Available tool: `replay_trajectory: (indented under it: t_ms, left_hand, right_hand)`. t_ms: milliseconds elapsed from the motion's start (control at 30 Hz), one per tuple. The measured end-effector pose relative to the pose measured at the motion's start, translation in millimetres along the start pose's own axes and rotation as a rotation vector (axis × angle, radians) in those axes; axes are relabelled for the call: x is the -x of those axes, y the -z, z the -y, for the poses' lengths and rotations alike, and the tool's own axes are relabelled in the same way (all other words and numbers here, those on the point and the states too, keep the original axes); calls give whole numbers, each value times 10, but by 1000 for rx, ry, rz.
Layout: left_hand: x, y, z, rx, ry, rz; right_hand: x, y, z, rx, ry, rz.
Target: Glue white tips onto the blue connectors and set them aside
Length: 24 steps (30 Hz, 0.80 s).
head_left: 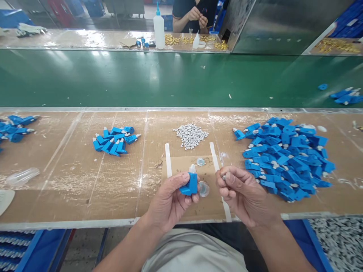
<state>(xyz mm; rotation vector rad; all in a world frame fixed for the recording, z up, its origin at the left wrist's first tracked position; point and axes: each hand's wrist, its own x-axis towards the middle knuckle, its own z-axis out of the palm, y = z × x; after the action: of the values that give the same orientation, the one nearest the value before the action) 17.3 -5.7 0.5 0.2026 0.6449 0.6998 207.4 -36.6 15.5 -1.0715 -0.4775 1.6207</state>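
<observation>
My left hand (172, 196) is closed around a blue plastic part (190, 184), its white tip pointing up and away from me. To the right, my right hand (246, 192) pinches a small grey piece (224, 178) between thumb and fingers. A gap separates the two hands. Beyond them lies a heap of small grey pieces (191, 135) on the cardboard-covered table. Two small clear round dishes, a nearer one (203, 189) and a farther one (200, 161), rest on a taped cardboard sheet (181, 162) between and behind my hands.
A large pile of blue parts (289, 158) covers the right side; a smaller group (115, 140) lies left. Past the table runs a green belt (113, 77). Across it, a person (195, 17) handles something near a white bottle (159, 30). A blue crate (42, 249) stands lower left.
</observation>
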Motion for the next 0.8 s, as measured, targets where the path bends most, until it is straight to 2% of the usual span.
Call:
replay_trajectory:
  t_ms: [200, 400, 533, 800]
  left_hand:
    - [36, 2, 26, -142, -80, 29]
    - [75, -33, 72, -282, -182, 108]
    - [80, -21, 98, -362, -256, 117]
    - [79, 37, 122, -426, -274, 102]
  right_hand:
    - [72, -7, -49, 83, -5, 31]
    - [165, -164, -59, 343, 144, -13]
    - [191, -234, -100, 468, 205, -31]
    - [192, -243, -191, 527, 278, -20]
